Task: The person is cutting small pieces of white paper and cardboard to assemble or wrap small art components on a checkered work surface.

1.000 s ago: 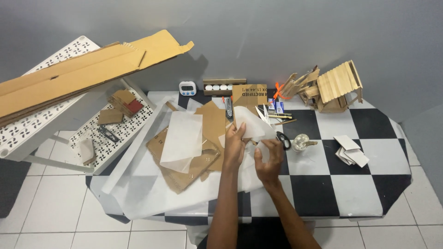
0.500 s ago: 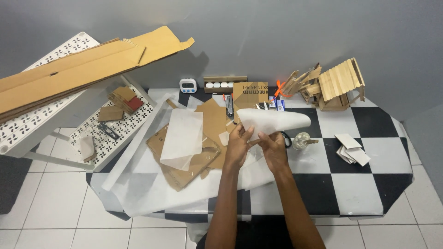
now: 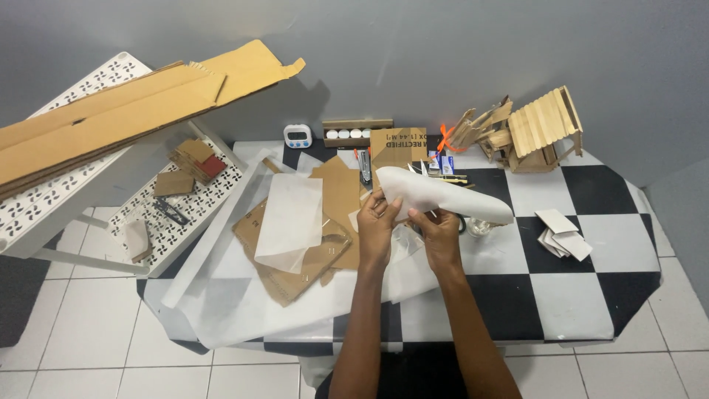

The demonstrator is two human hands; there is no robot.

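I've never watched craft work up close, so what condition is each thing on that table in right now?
left hand: gripping the white sheet's near edge
right hand: pinching the same sheet
white sheet: lifted, curled
cardboard pieces: flat, overlapping, partly covered by thin paper
stick house: standing upright
long cardboard box: flattened, on the rack

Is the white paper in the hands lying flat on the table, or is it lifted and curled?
Lifted and curled. The white paper bends into a rounded shape above the table, pinched by the left hand and right hand.

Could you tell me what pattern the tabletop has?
Black and white checks on the tabletop, clearest in the head view.
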